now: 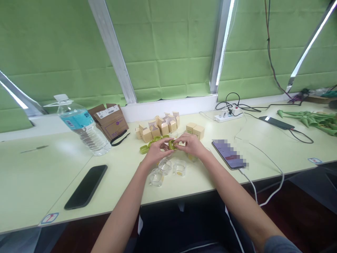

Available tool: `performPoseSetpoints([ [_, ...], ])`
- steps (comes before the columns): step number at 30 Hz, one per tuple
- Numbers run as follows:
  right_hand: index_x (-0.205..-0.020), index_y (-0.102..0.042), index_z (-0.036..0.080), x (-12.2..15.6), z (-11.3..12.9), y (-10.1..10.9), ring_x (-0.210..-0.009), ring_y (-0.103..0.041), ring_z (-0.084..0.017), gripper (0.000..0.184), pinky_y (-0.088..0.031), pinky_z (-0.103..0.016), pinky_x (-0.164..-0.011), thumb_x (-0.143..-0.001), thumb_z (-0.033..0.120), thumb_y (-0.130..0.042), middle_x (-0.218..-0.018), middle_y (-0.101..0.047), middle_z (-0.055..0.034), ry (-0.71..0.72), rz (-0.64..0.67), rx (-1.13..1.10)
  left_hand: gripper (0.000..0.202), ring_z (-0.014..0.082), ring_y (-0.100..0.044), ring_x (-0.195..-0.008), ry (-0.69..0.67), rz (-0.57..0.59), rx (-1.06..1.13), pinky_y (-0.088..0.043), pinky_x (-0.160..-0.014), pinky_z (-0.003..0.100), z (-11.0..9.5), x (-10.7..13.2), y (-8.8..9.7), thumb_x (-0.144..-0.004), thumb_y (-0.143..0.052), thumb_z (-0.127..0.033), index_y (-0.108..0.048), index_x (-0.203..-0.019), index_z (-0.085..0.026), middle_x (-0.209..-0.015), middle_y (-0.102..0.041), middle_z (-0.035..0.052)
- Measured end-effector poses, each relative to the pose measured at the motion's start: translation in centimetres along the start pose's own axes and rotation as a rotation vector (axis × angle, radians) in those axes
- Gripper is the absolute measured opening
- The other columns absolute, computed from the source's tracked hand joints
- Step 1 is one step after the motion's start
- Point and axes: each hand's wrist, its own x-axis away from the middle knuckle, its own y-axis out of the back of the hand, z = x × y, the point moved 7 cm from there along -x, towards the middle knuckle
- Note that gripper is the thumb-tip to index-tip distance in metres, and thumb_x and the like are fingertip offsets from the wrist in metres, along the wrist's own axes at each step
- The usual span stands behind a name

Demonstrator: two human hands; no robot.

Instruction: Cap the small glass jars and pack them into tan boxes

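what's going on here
A person holds a small green case up between the left hand and right hand, fingers of both on it. More green cases lie beside the left hand, with open cartons behind them. Three clear cases sit nearer the table's front edge.

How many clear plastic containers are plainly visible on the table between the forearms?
3: front-left container, rear container just behind it, and right container. Others may be partly hidden near the right hand.
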Motion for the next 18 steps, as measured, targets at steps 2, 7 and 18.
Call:
performPoseSetpoints([
  [2,-0.088,-0.080,0.024,0.03,-0.04,0.05,-0.071,-0.059,-0.016,0.007,-0.045,-0.027,-0.064,-0.083,0.020,-0.076,-0.078,-0.075,-0.0023,0.007,-0.005,0.013,0.051,0.0155,-0.066,-0.072,-0.026,-0.006,-0.006,-0.058,-0.074,0.031,-0.03,-0.03,-0.01,-0.075,-0.080,-0.028,-0.069,-0.124,-0.021,-0.094,-0.075,0.0045],
  [7,-0.086,-0.080,0.024,0.05,-0.05,0.17,-0.067,-0.059,-0.015,0.005,-0.045,-0.027,-0.063,-0.084,0.023,-0.076,-0.077,-0.076,-0.0016,0.008,-0.008,0.008,0.050,0.0147,-0.066,-0.069,-0.071,-0.013,-0.026,-0.058,-0.073,0.031,-0.24,-0.03,-0.08,-0.075,-0.080,-0.027,-0.069,-0.124,-0.021,-0.090,-0.075,0.0035],
  [18,-0.084,-0.082,0.026,0.13,0.19,0.33,-0.066,-0.060,-0.015,0.007,-0.046,-0.026,-0.063,-0.086,0.025,-0.075,-0.076,-0.077,-0.0017,0.044,-0.027,-0.031,0.048,0.0154,-0.067,-0.074,-0.247,-0.097,-0.137,-0.058,-0.074,0.031,-0.96,0.18,-0.02,-0.077,-0.083,-0.031,-0.071,-0.123,-0.023,-0.100,-0.077,0.0049],
])
